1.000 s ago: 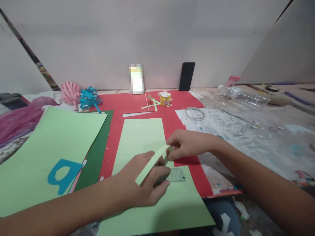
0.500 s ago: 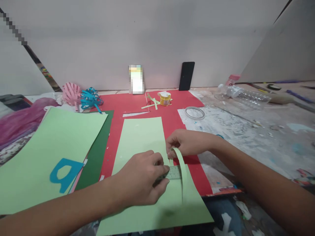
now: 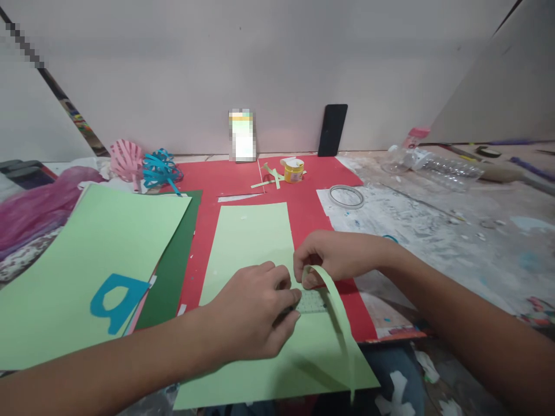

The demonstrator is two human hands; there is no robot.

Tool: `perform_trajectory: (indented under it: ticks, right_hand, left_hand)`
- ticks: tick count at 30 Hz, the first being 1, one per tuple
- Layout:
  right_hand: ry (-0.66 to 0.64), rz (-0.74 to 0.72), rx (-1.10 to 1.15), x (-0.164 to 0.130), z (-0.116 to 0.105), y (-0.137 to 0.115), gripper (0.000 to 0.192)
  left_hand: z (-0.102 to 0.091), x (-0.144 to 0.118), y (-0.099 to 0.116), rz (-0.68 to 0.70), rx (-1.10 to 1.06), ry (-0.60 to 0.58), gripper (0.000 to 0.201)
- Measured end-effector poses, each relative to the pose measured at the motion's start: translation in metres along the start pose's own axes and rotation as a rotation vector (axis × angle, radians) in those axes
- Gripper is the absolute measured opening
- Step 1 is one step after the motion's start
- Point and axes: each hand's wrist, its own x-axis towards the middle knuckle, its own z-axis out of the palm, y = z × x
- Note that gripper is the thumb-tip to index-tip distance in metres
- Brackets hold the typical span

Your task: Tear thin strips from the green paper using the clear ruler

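A light green paper sheet point(image 3: 254, 237) lies lengthwise before me. Across it rests a clear, greenish ruler point(image 3: 313, 303), pressed down by the curled fingers of my left hand point(image 3: 260, 312). At the sheet's right edge, just beyond the ruler, my right hand point(image 3: 332, 257) pinches the end of a narrow light green paper strip point(image 3: 340, 312). The strip arches up from the fingers and hangs over the ruler down to the sheet's near edge. Where the strip joins the sheet, if it does, is hidden by my fingers.
Under the sheet is red paper point(image 3: 243, 178). More green sheets point(image 3: 125, 231) with a blue cutout point(image 3: 113, 303) lie left. Behind are pink and blue paper pompoms, a yellow jar point(image 3: 293, 171) and two phones. A tape roll point(image 3: 346, 197) and plastic bottle point(image 3: 446, 164) lie right.
The paper strip's arc has swung right, and its loose end now reaches the sheet's near edge. My right hand has shifted slightly right; my left hand stays on the ruler.
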Motion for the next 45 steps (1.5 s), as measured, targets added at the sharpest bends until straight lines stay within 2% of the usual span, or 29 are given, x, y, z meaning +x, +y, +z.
perform_trajectory:
  ticks: [6,10,15,19,22,28,31,36,42,45]
  right_hand:
    - [-0.030,-0.043,0.002,0.001,0.001,0.006,0.040]
    - [-0.046,-0.065,0.029,0.001,0.002,0.009,0.040]
    - [-0.019,-0.071,0.118,-0.008,-0.012,0.009,0.018]
    - [0.127,-0.077,0.116,-0.012,-0.024,0.010,0.023]
    - [0.228,-0.070,0.101,-0.006,-0.020,0.010,0.028]
    - [0.239,-0.025,0.074,0.005,-0.004,0.008,0.020]
    - [0.246,-0.001,0.076,0.003,-0.004,0.005,0.026]
    - [0.232,0.025,0.064,0.000,-0.008,0.006,0.038]
    - [0.208,0.033,0.127,0.001,-0.012,0.012,0.040]
    - [0.196,0.056,0.153,0.002,-0.014,0.012,0.042]
  left_hand:
    - [-0.003,0.002,0.003,-0.031,0.048,-0.074,0.025]
    - [-0.005,0.002,0.003,-0.033,0.054,-0.096,0.025]
    - [-0.005,0.003,0.004,-0.035,0.042,-0.100,0.023]
    - [-0.006,0.002,0.002,-0.068,-0.039,-0.063,0.019]
    - [-0.010,0.006,-0.002,-0.090,-0.122,-0.015,0.020]
    - [-0.024,0.030,-0.020,-0.093,-0.023,0.143,0.027]
    - [-0.027,0.043,-0.033,-0.117,-0.007,0.185,0.033]
    - [-0.022,0.058,-0.048,0.010,-0.247,0.204,0.037]
    - [-0.013,0.064,-0.057,-0.029,-0.648,0.188,0.037]
    - [-0.010,0.065,-0.059,-0.052,-0.764,0.178,0.036]
